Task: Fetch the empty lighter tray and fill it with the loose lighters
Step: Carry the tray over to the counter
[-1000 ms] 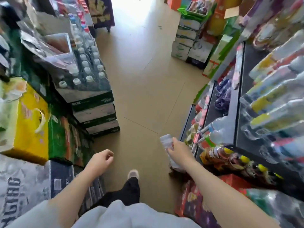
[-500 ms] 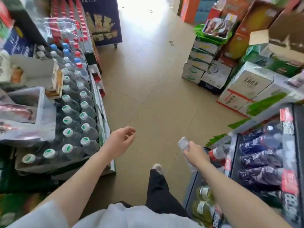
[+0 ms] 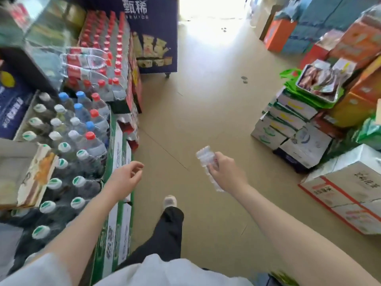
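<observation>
My right hand (image 3: 225,172) is shut on a clear plastic lighter tray (image 3: 206,159), a ribbed strip held upright over the beige floor; its lower end hangs below my fingers. No lighter shows in the tray. My left hand (image 3: 125,177) hangs loosely curled and holds nothing, next to the stacked bottle cases on the left. No loose lighters are in view.
Shrink-wrapped water bottles (image 3: 72,141) on green-and-white cartons (image 3: 118,213) line the left of the aisle. A dark blue display stand (image 3: 152,34) stands ahead. Stacked cartons (image 3: 292,129) and a large box (image 3: 350,195) crowd the right. My foot (image 3: 170,202) is on the floor between.
I have walked forward along the aisle; the drinks shelf on the right has passed out of view. My right hand still holds the tray and has risen a little. My left hand swung forward.
</observation>
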The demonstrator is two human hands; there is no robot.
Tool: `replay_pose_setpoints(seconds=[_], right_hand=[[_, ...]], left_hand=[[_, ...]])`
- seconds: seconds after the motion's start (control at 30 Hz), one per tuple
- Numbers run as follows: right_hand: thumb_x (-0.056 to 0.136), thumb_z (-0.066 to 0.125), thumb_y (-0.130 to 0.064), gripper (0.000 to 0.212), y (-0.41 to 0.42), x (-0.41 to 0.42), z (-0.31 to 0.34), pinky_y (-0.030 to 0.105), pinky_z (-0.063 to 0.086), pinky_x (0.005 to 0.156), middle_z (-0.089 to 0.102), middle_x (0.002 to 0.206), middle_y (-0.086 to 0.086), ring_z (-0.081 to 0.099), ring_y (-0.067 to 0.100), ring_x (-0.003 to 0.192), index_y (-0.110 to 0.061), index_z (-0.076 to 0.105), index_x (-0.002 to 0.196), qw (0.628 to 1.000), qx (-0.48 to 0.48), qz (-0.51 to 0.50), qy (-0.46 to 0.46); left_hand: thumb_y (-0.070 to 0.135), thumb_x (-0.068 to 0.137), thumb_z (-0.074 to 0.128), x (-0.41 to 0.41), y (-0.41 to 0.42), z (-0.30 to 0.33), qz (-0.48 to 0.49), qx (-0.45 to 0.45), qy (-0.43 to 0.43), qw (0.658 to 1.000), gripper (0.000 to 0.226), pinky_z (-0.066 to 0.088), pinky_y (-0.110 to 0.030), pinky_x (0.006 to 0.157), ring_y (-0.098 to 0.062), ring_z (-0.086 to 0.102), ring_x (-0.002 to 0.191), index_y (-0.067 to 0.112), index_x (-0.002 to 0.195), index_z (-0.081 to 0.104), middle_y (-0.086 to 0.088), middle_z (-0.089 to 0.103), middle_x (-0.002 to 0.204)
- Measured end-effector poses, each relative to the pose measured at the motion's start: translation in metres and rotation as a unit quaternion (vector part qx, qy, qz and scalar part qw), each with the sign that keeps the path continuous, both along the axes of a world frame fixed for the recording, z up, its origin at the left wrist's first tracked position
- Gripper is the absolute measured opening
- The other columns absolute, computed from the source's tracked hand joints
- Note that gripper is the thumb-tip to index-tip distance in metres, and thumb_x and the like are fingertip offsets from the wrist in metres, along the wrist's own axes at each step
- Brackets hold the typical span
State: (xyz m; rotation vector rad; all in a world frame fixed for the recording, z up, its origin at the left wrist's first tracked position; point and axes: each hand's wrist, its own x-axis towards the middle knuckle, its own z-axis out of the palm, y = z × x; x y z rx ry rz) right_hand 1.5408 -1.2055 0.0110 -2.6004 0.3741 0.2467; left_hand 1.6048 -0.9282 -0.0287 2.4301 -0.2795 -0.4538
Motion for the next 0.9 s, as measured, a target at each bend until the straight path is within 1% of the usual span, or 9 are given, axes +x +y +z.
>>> replay_pose_setpoints(seconds=[0.17,0.27,0.4,0.5,0.57,0.63,0.73,0.83,0.9], right_hand=[[0.091,0.044,-0.027,0.017,-0.020,0.136,-0.019,0.027,0.029,0.049,0.062,0.098,0.008,0.050,0.025,0.076,-0.012,0.049,0.093,0.999,-0.010,0.005,0.030],[0.091,0.044,-0.028,0.014,-0.037,0.207,-0.032,0.029,0.033,0.053,0.062,0.098,0.009,0.054,0.027,0.080,-0.015,0.045,0.086,0.998,0.003,-0.006,0.055],[0.091,0.042,-0.028,0.014,-0.072,0.292,-0.043,0.028,0.036,0.052,0.059,0.092,0.006,0.054,0.025,0.076,-0.016,0.043,0.084,0.996,-0.002,-0.016,0.087],[0.090,0.042,-0.027,0.017,-0.106,0.362,-0.057,0.032,0.040,0.059,0.061,0.091,0.009,0.057,0.031,0.078,-0.011,0.044,0.083,0.994,-0.018,-0.030,0.099],[0.089,0.042,-0.026,0.017,-0.130,0.414,-0.065,0.032,0.039,0.058,0.061,0.090,0.009,0.057,0.031,0.078,-0.010,0.045,0.083,0.993,-0.031,-0.032,0.110],[0.089,0.042,-0.025,0.017,-0.154,0.469,-0.072,0.031,0.039,0.058,0.060,0.087,0.008,0.056,0.030,0.078,-0.010,0.045,0.083,0.992,-0.037,-0.029,0.119],[0.088,0.041,-0.025,0.017,-0.180,0.554,-0.070,0.032,0.040,0.059,0.060,0.087,0.008,0.056,0.029,0.077,-0.010,0.046,0.084,0.991,-0.044,-0.015,0.128],[0.088,0.041,-0.026,0.017,-0.186,0.645,-0.056,0.030,0.036,0.056,0.056,0.085,0.005,0.055,0.029,0.076,-0.011,0.048,0.087,0.991,-0.041,0.023,0.123],[0.088,0.041,-0.024,0.016,-0.174,0.705,-0.041,0.029,0.032,0.051,0.054,0.082,0.004,0.053,0.029,0.075,-0.010,0.048,0.086,0.991,-0.036,0.061,0.110]], left_hand=[[0.019,0.089,0.050,0.127,-0.011,-0.011,0.030,0.011,0.010,0.999,0.024,0.045,-0.026,0.073,-0.015,0.058,0.084,0.012,0.112,0.056,-0.004,0.064,0.098],[0.018,0.090,0.049,0.191,-0.031,-0.009,0.020,0.013,0.029,0.999,0.024,0.042,-0.021,0.070,-0.015,0.057,0.084,0.011,0.112,0.056,-0.002,0.062,0.096],[0.018,0.089,0.050,0.277,-0.067,-0.004,0.016,-0.012,0.037,0.999,0.020,0.048,-0.027,0.075,-0.013,0.058,0.082,0.017,0.107,0.058,-0.001,0.063,0.094],[0.020,0.089,0.052,0.349,-0.098,-0.002,0.021,-0.042,0.020,0.999,0.019,0.044,-0.018,0.069,-0.007,0.057,0.080,0.019,0.107,0.058,0.003,0.061,0.090],[0.021,0.089,0.051,0.401,-0.118,-0.002,0.021,-0.051,0.007,0.998,0.019,0.041,-0.013,0.066,-0.005,0.056,0.080,0.021,0.108,0.057,0.004,0.060,0.091],[0.020,0.090,0.051,0.453,-0.136,-0.004,0.027,-0.056,0.001,0.998,0.020,0.041,-0.011,0.064,-0.006,0.056,0.079,0.020,0.109,0.057,0.002,0.061,0.092],[0.021,0.089,0.050,0.524,-0.154,-0.003,0.063,-0.046,0.004,0.997,0.020,0.039,-0.012,0.060,-0.003,0.055,0.072,0.020,0.109,0.056,0.002,0.060,0.090],[0.020,0.089,0.051,0.589,-0.157,-0.002,0.095,-0.028,0.005,0.995,0.021,0.038,-0.012,0.062,-0.006,0.056,0.077,0.020,0.109,0.057,0.001,0.061,0.094],[0.020,0.088,0.050,0.626,-0.149,0.002,0.132,-0.017,0.008,0.991,0.022,0.041,-0.018,0.065,-0.010,0.058,0.081,0.019,0.109,0.057,0.001,0.062,0.096]])
